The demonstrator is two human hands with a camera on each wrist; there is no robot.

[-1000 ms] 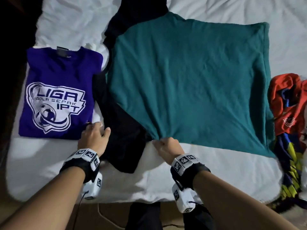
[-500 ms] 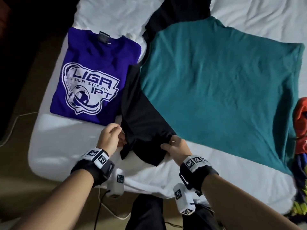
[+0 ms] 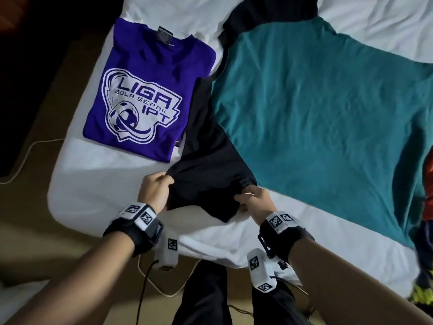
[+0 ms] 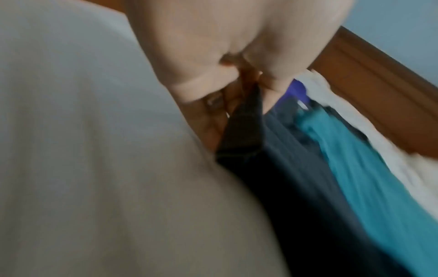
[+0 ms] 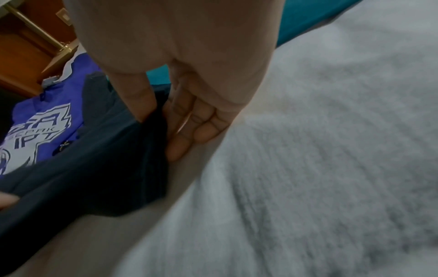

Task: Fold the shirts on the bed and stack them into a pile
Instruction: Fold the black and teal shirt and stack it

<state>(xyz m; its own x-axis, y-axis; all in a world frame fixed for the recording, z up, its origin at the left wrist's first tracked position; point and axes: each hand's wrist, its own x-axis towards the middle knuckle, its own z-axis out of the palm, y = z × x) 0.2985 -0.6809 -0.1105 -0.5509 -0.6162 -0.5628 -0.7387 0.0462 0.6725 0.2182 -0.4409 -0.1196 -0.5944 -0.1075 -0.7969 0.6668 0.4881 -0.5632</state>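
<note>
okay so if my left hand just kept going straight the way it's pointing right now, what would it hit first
Probably the black shirt itself: the left hand already pinches its near edge and points up the bed. Beyond that, the folded purple shirt lies in roughly that line, though depth is hard to judge.

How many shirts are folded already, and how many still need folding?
One looks done: the purple shirt lies folded on the bed. In hand: left hand and right hand each pinch the black shirt. Left: the teal shirt, spread flat, the colourful clothes at the edge, and stacking.
</note>
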